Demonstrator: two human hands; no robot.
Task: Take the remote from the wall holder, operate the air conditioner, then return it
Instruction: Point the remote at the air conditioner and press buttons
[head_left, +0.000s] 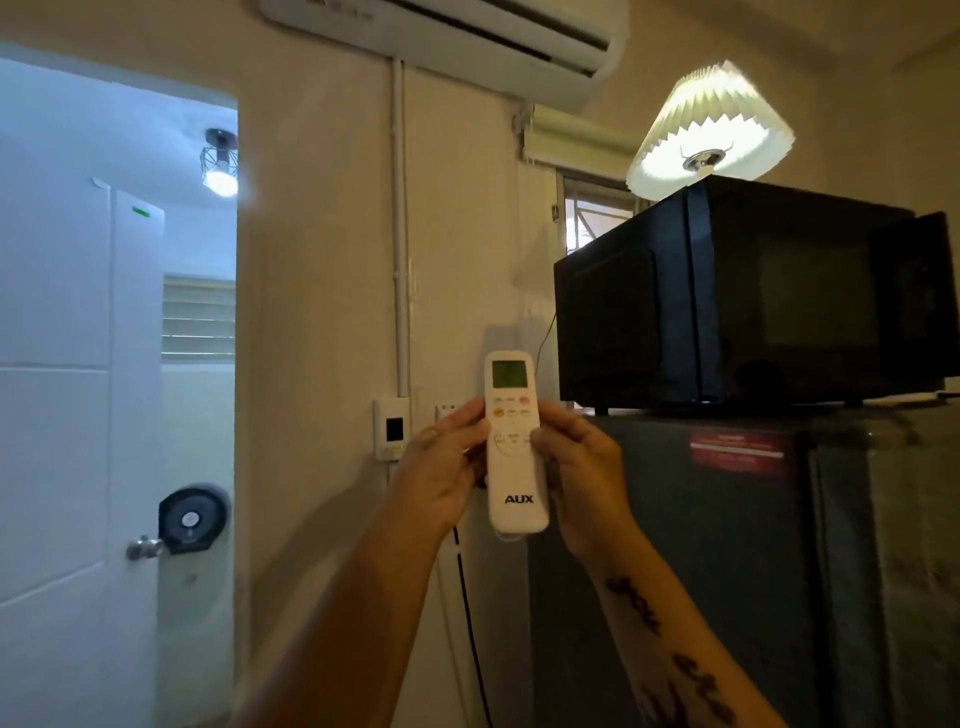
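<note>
From the head view, the white remote (514, 441) is held upright between both hands: the left hand (441, 467) is closed on its left edge, the right hand (582, 467) on its right. The button labels cannot be read. The air conditioner (467, 41) is cut off by the top edge. A black microwave (753, 296) is seen on a fridge (727, 571) just right.
</note>
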